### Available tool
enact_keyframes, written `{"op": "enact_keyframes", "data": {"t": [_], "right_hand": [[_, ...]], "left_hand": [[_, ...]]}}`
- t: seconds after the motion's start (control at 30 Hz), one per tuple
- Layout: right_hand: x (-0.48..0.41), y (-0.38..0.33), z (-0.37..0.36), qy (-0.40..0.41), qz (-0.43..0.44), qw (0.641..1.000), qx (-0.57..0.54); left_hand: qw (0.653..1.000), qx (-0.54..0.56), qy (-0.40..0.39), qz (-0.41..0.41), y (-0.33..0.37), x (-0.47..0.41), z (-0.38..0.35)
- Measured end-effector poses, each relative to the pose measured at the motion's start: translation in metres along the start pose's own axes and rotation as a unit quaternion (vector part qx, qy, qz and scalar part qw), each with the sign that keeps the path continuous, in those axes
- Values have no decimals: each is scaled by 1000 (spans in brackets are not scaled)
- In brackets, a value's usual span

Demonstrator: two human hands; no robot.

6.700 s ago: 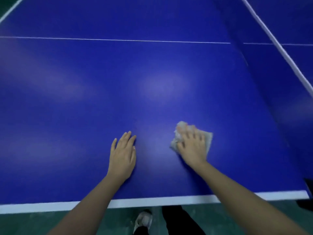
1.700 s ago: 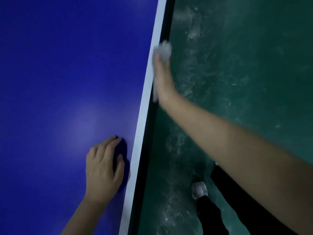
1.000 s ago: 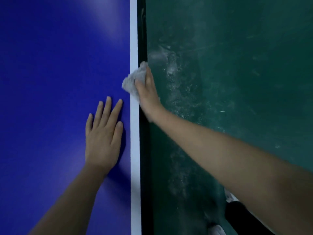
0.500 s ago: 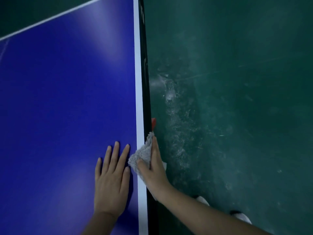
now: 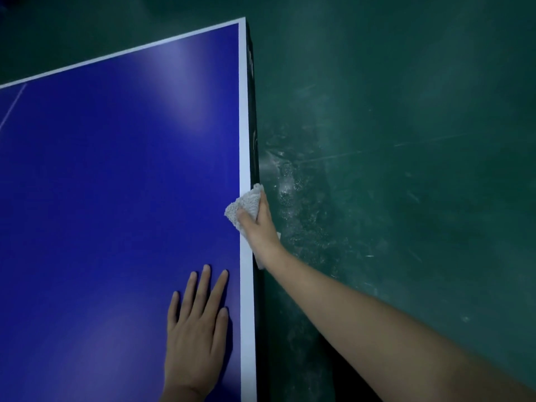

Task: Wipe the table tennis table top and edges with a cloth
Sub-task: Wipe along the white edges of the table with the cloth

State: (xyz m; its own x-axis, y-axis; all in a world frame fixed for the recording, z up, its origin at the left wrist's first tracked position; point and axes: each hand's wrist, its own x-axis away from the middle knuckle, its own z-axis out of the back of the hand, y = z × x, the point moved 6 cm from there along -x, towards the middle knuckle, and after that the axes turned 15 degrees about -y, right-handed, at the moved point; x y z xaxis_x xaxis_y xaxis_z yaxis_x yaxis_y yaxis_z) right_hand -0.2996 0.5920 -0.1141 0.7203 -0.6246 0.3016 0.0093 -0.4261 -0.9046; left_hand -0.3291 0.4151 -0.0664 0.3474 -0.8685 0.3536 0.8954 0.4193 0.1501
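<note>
- Grips a crumpled pale cloth point(image 5: 243, 203) with the right hand point(image 5: 259, 227), thumb pressed on top, fingers curled down over the outer side.
- Holds the cloth wrapped over the long edge of the table: part of it on the white border line point(image 5: 245, 126), part down the black side face point(image 5: 253, 111).
- Shows a scrap of cloth just below the wrist, against that side face.
- Rests the left hand point(image 5: 197, 329) flat on the blue table top point(image 5: 116, 169), nearer the body than the grip and just inside the white line, fingers straight and slightly spread, holding nothing.
- Sits well short of the far corner point(image 5: 242, 23), which lies straight ahead of the grip along the edge.
- Looks down, on the outer side of the grip, at a dark green floor point(image 5: 406, 140), scuffed with pale marks right beside the hand.
</note>
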Motion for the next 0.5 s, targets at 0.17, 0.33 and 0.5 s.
{"op": "enact_keyframes", "data": {"t": [0.17, 0.33, 0.5], "right_hand": [[33, 23, -12, -13, 8, 1000, 9], [44, 30, -13, -18, 27, 999, 32], [38, 26, -8, -44, 32, 996, 64]], "left_hand": [[1000, 6, 2, 0, 0, -1, 1], [1000, 10, 14, -6, 2, -2, 2], [998, 20, 52, -3, 5, -2, 6]]}}
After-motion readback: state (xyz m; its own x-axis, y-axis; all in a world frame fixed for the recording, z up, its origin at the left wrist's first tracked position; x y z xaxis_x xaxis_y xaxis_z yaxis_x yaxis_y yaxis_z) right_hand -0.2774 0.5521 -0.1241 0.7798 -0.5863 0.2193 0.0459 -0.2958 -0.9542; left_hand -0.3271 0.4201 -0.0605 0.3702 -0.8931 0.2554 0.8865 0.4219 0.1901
